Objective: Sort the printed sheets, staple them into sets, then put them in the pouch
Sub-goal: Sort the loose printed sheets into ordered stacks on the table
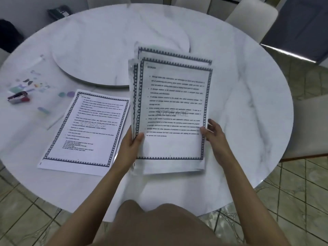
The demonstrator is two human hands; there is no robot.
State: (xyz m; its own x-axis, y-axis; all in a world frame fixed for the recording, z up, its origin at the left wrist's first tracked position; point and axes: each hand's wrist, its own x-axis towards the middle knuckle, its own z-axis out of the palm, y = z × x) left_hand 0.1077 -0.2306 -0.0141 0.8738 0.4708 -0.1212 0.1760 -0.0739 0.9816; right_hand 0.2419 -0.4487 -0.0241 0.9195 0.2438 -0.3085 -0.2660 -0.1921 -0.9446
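Nearest the person, at the near edge of the round marble counter (248, 89), both hands hold up a stack of printed sheets (174, 103) tilted toward the camera, its lower edge just above the counter; the left hand (130, 148) grasps the stack low on its left edge, thumb pressed on the front page and the fingers wrapped behind, out of sight; the right hand (215, 137) pinches the right edge at about the same height, thumb on the front and curled fingers (213, 126) showing just past the paper; the front page has a dark patterned border, bulleted text and a faint "STORAGE" watermark, and the sheets behind it are fanned, their edges showing at the top and left; just left of the held stack a second pile of bordered sheets (88, 132) lies flat, angled, near the counter's near-left edge; farther left, toward the left edge, a clear pouch (53, 96) with small coloured motifs lies flat, and a red and black stapler (18, 97) rests at its left part; beyond the sheets a round raised turntable (115, 50) sits at the counter's middle; at the far left edge lies a dark object (59, 12), too blurred to tell; pale chairs (252, 16) stand beyond the far edge.
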